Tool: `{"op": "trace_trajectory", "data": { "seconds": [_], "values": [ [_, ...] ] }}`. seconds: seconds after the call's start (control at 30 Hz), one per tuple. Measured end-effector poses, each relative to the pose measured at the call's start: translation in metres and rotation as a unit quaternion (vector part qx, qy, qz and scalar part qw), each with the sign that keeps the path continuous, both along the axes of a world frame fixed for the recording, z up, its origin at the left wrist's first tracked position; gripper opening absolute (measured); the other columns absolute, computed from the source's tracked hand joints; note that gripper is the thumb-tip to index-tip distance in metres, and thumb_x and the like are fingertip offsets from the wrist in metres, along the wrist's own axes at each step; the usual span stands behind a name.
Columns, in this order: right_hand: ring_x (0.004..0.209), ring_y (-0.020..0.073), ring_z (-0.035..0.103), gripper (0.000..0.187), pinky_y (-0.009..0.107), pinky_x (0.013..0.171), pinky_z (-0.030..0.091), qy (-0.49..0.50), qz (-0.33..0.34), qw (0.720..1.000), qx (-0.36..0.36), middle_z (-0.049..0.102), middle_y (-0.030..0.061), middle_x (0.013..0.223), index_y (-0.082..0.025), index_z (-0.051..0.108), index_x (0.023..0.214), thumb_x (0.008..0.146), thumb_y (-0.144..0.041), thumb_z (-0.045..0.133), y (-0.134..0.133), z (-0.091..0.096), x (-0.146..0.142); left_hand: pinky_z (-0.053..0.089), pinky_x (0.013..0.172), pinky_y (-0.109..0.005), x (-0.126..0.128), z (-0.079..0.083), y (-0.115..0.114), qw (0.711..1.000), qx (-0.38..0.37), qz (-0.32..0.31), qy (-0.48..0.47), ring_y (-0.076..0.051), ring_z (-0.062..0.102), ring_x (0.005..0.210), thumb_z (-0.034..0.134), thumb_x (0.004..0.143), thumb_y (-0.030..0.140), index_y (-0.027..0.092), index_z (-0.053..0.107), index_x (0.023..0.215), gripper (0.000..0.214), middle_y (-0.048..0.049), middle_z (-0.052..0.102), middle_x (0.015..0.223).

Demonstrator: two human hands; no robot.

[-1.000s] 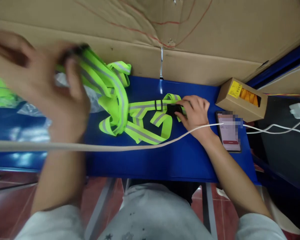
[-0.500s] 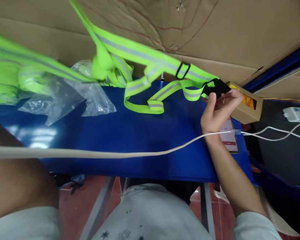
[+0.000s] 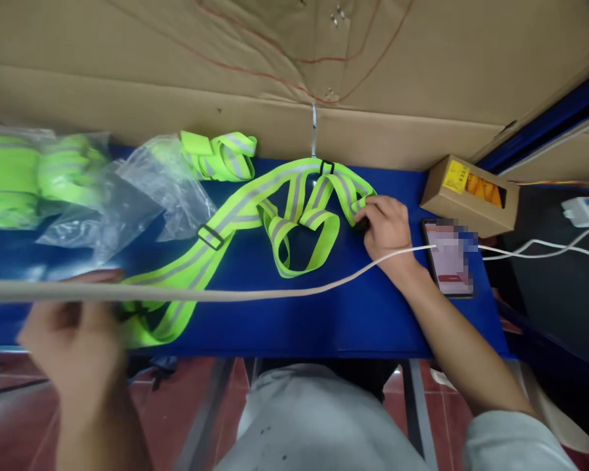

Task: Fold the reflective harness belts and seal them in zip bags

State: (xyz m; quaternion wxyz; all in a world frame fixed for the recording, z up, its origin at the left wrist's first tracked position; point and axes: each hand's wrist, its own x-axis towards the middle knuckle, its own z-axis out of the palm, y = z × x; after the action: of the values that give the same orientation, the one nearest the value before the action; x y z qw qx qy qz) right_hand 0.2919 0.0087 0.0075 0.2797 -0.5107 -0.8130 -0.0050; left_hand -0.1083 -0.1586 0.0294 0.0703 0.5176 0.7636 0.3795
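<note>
The head view shows a blue tabletop (image 3: 275, 327) beneath both grips, with a lime-yellow reflective strap harness (image 3: 248, 196) stretched between them, one end grasped by the motion-blurred left hand (image 3: 78, 333), the other pinched in the fingertips of the right hand (image 3: 387, 226). Beyond the left grip lie clear plastic bags (image 3: 174, 190), while right of the right grip sit a cardboard box (image 3: 471, 196) and, nearer the body, a phone (image 3: 446, 261). A black slider buckle (image 3: 211, 237) rides the harness up and right of the left grip.
</note>
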Motion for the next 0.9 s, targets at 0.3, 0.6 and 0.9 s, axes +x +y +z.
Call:
{"op": "trace_trajectory", "data": {
  "seconds": [0.3, 0.6, 0.9],
  "values": [
    [0.133, 0.0298, 0.062, 0.039, 0.049, 0.121, 0.040, -0.042, 0.089, 0.995, 0.034, 0.073, 0.0166, 0.131, -0.012, 0.073, 0.130, 0.105, -0.023, 0.047, -0.017, 0.002, -0.021, 0.042, 0.124, -0.053, 0.096, 0.043, 0.102, 0.949, -0.018, -0.169, 0.266, -0.033, 0.048, 0.150, 0.053, 0.104, 0.044, 0.021, 0.057, 0.145, 0.047, -0.0137, 0.051, 0.158],
    [0.123, 0.0342, 0.065, 0.048, 0.047, 0.108, 0.046, -0.053, 0.051, 0.995, -0.066, 0.072, 0.0189, 0.131, -0.014, 0.069, 0.134, 0.103, -0.050, 0.060, -0.012, -0.008, -0.017, 0.059, 0.084, -0.051, 0.117, 0.048, 0.156, 0.914, -0.252, -0.128, 0.292, -0.038, 0.073, 0.098, 0.062, 0.094, 0.046, 0.017, 0.067, 0.133, 0.049, -0.0146, 0.076, 0.096],
    [0.146, 0.0400, 0.047, 0.049, 0.060, 0.118, 0.037, -0.099, -0.059, 0.993, -0.040, 0.049, 0.0237, 0.160, -0.013, 0.059, 0.151, 0.105, -0.029, 0.049, -0.012, -0.008, -0.015, 0.046, 0.114, -0.051, 0.095, 0.091, 0.158, 0.959, 0.064, 0.052, 0.272, -0.032, 0.057, 0.135, 0.051, 0.098, 0.038, -0.002, 0.043, 0.150, 0.066, -0.0151, 0.060, 0.142]
  ]
}}
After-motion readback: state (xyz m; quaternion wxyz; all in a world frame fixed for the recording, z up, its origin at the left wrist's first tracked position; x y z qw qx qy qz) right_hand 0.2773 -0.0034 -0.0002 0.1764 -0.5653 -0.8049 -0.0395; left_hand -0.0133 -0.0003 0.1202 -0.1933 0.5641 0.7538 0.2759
